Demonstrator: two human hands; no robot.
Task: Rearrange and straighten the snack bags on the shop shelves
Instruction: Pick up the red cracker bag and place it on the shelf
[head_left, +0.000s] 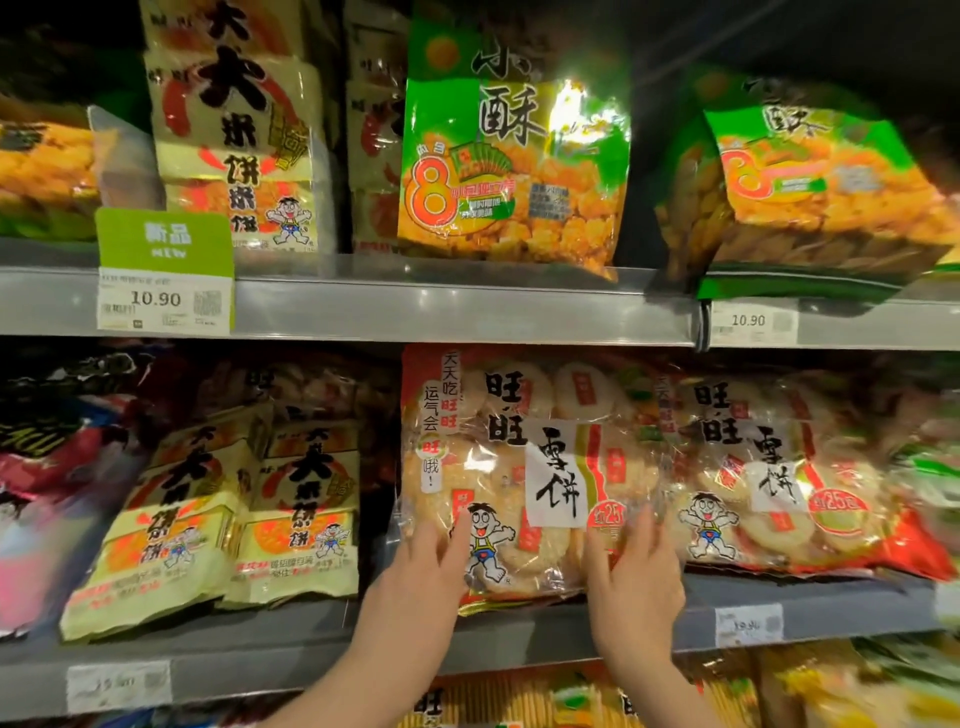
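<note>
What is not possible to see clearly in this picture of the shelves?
- Head view: the left hand and right hand cover the lower part of the rice cracker bag.
- Lower price label: digits blurred.
- Bags at far left: motion blur.
- Bottom shelf packs: cut by the frame edge.

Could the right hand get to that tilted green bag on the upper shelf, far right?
Probably yes. The right hand rests on the rice cracker bag below, and the tilted green bag overhangs the shelf edge with nothing in front of it.
</note>
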